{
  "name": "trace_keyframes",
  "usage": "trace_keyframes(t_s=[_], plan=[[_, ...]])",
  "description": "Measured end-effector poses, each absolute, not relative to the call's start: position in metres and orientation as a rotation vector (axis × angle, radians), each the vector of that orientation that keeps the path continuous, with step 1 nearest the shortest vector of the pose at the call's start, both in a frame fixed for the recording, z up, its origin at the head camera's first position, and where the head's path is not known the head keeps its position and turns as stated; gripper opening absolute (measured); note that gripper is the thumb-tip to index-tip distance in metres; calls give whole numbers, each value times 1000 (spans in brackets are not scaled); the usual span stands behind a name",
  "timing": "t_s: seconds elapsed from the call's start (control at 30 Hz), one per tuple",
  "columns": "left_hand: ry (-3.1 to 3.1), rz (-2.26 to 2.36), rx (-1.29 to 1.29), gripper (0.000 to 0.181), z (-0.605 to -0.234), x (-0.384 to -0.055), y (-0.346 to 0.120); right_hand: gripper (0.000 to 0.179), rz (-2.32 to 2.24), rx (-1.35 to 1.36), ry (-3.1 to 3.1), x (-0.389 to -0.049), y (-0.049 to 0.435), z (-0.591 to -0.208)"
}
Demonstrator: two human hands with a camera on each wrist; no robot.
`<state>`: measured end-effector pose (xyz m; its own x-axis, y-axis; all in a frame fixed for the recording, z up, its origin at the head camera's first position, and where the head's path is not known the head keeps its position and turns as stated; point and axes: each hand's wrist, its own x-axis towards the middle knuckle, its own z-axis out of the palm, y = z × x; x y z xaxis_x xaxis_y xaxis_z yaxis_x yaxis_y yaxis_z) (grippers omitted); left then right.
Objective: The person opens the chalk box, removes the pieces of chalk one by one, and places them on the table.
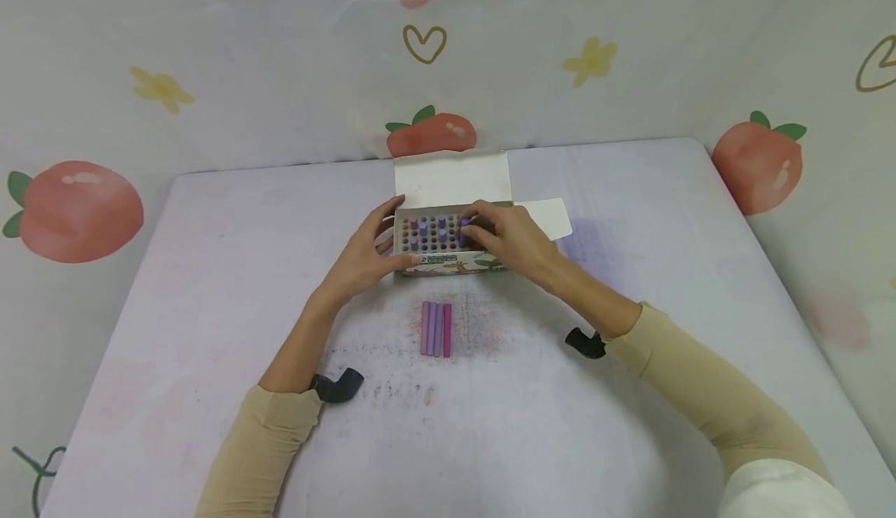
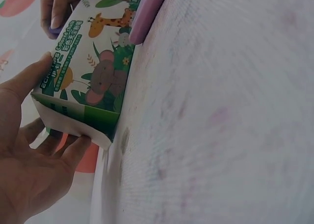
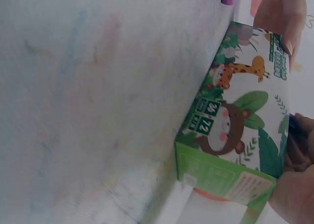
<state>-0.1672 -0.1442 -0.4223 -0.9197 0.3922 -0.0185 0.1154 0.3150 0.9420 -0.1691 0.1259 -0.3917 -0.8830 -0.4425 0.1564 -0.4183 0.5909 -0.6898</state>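
Observation:
A chalk box (image 1: 458,267) with animal pictures on its front stands open on the table, its lid folded back. My left hand (image 1: 358,257) holds the box's left end, thumb at the front edge and fingers against the end flap (image 2: 68,122). Over the box, my right hand (image 1: 514,239) pinches a purple chalk stick (image 1: 464,225) between thumb and fingers, at the holed tray (image 1: 432,224). Several purple and pinkish chalk tops poke up from holes in that tray. The tray's right part is hidden behind the right hand.
In front of the box, several pink and purple chalk sticks (image 1: 432,330) lie side by side on the white cloth-covered table (image 1: 518,425). A side flap (image 1: 549,217) sticks out at the box's right. Chalk smudges mark the cloth, and a printed curtain (image 1: 280,75) hangs behind.

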Motion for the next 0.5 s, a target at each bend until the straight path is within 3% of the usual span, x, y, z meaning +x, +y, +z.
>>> trace_keyframes(t_s=[0.27,0.5], plan=[[2328,1654,461,96,-422,-166,-145,26,-1479,-663,2779,-166,123,-398],[2332,1661,461,97,-422,-166,-144,28,-1995,-644,2471,-165,125,-401]])
